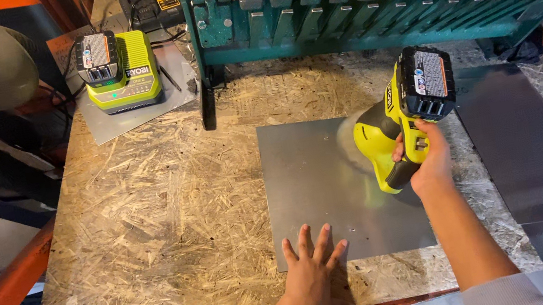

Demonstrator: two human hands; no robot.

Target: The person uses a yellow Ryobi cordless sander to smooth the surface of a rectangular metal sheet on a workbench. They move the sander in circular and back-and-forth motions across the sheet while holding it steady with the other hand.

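Blur at the working end of the yellow cordless tool (392,129): a pale fuzzy disc, pressed to the metal sheet (322,188), outline too smeared to tell more. Hid part of the sheet's upper right corner behind the tool body. Could not make out the trigger finger, tucked behind the grip.

Was gripped around its handle by the right hand (425,161), fingers wrapped tight. Pointed its nose left and down toward the sheet, long axis slanting from the black battery pack (427,82) at upper right to the blurred disc at lower left. Sat over the sheet's right half, near the middle of the board.

Lay flat on the sheet's near edge, left hand (312,266), fingers spread wide, gripping nothing.

Square, thin, dull grey, faintly reflective, that sheet; rested on a rough chipboard top (149,219) of pressed wood flakes. Darker, longer metal sheet (540,157) at right, cut off at the bottom. Green steel bending machine (364,2) with a row of blocky fingers across the back, ends cropped. Yellow-green charger (120,71) with a black battery at upper left, on a small grey plate.
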